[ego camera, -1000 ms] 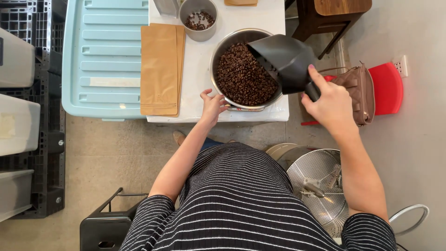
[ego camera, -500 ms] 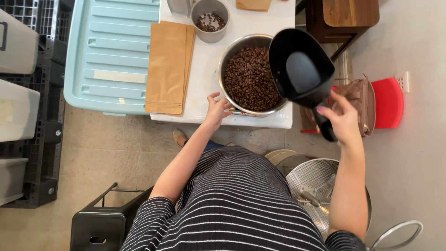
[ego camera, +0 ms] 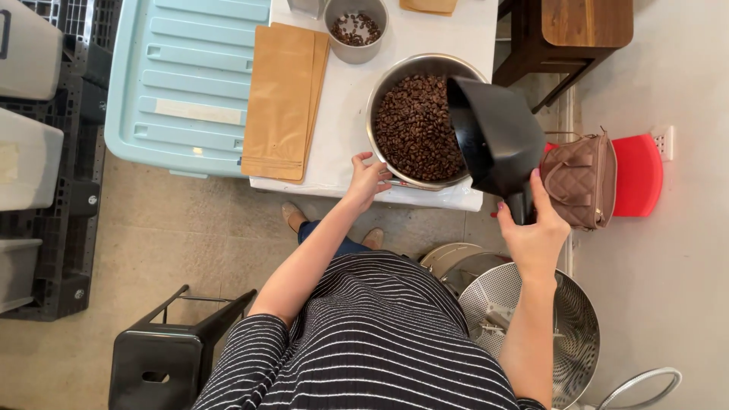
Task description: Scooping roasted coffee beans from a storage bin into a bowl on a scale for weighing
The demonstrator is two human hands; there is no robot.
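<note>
Scoop (ego camera: 493,137): black plastic, wide-mouthed, tilted over the bowl's 3 o'clock rim.
Right hand (ego camera: 535,228): grip clenched round the scoop's handle.
Bowl (ego camera: 380,95): round steel, holding dark roasted beans, on the white tabletop (ego camera: 342,114).
Left hand (ego camera: 368,178): fingers touching the bowl's 7 o'clock rim.

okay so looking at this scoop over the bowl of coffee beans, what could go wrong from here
1. The steel bowl sits at the table's front edge, steadied only by the left hand on its rim; a knock from the scoop could tip it off.
2. The black scoop, gripped by its handle in the right hand, partly overhangs the bowl's right rim, so beans might spill past it.
3. Spilled beans could land near the brown handbag beside the table.
</note>
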